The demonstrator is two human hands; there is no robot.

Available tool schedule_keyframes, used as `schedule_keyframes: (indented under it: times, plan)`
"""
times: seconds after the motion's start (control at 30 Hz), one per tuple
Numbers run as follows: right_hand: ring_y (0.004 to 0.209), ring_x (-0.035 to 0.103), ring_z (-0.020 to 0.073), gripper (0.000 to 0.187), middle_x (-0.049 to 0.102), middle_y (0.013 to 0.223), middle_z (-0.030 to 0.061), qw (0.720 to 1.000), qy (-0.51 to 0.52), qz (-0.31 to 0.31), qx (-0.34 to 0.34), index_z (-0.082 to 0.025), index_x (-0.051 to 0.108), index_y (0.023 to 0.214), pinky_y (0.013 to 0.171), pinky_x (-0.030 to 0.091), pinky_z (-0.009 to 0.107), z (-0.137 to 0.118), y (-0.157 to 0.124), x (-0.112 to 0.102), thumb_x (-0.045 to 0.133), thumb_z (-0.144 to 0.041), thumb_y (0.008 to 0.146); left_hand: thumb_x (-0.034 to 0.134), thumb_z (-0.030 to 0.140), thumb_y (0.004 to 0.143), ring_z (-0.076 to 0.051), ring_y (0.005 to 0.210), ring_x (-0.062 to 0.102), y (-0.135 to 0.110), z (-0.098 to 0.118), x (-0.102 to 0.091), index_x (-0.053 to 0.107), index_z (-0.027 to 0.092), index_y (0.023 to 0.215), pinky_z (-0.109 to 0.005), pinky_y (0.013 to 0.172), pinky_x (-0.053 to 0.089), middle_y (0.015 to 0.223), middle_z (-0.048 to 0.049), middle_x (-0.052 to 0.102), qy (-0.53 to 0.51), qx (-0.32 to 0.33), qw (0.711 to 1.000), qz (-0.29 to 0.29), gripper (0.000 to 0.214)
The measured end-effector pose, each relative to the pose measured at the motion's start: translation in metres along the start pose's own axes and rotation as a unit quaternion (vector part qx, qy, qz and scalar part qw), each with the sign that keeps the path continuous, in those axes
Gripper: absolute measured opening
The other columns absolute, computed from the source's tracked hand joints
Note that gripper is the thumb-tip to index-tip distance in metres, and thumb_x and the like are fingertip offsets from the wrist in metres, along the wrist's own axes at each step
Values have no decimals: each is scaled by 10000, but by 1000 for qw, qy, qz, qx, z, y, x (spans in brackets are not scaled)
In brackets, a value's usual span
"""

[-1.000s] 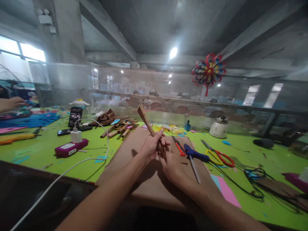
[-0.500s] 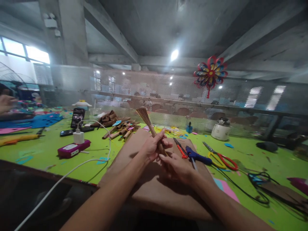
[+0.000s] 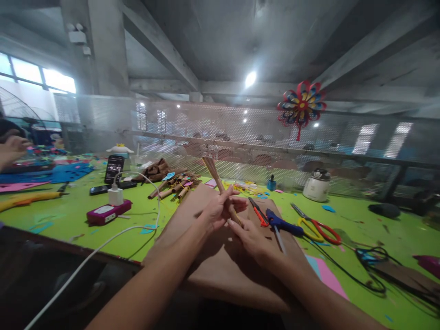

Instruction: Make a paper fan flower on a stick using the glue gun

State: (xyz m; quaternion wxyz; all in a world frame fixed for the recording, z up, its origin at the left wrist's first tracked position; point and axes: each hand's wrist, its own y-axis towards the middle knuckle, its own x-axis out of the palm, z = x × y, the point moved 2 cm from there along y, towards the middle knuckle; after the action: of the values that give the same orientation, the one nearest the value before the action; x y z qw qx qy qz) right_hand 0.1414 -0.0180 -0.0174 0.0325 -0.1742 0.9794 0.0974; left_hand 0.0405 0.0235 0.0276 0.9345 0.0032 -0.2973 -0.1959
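A tight roll of brown paper (image 3: 216, 176) points up and to the left above a brown paper sheet (image 3: 206, 256) on the green table (image 3: 68, 220). My left hand (image 3: 220, 210) is wrapped round the roll's middle. My right hand (image 3: 252, 238) pinches the roll's lower end just below the left hand. The roll's top end is slightly frayed.
Right of my hands lie an orange cutter (image 3: 257, 211), a blue-handled tool (image 3: 280, 224) and yellow-red scissors (image 3: 316, 227). Several finished brown rolls (image 3: 172, 185) lie behind. A phone (image 3: 114, 168), a purple power strip (image 3: 108, 213) with a white cable sit left. Another person's hand (image 3: 12, 149) is at far left.
The roll has been turned a little between my fingers, and its top end looks narrower than half a second ago. My right hand slid slightly along the lower end.
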Motion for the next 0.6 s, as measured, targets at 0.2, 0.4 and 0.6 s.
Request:
schedule_keyframes:
  times: [0.2, 0.4, 0.6]
  plan:
    - [403, 237, 62, 386, 318, 478, -87, 998, 60, 22, -1, -202, 471, 741, 400, 151, 222, 4, 4, -6, 584, -571, 731, 615, 310, 787, -173, 692, 641, -1, 1, -6, 586, 141, 900, -264, 597, 492, 778, -84, 676, 47, 11, 999, -9, 206]
    - [458, 309, 87, 315, 382, 511, -50, 988, -26, 101, -110, -186, 557, 745, 433, 199, 237, 1, 9, -13, 598, -498, 745, 672, 272, 735, -117, 613, 595, -2, 1, -5, 598, 133, 815, -209, 536, 442, 757, -54, 647, 106, 28, 993, 32, 176]
    - [408, 262, 65, 390, 353, 476, -77, 994, 100, 38, -3, -181, 538, 753, 396, 172, 213, 2, 5, -10, 585, -568, 741, 701, 287, 701, -98, 524, 543, 4, -4, -11, 611, 128, 821, -197, 449, 368, 716, -41, 627, 128, 51, 990, 23, 219]
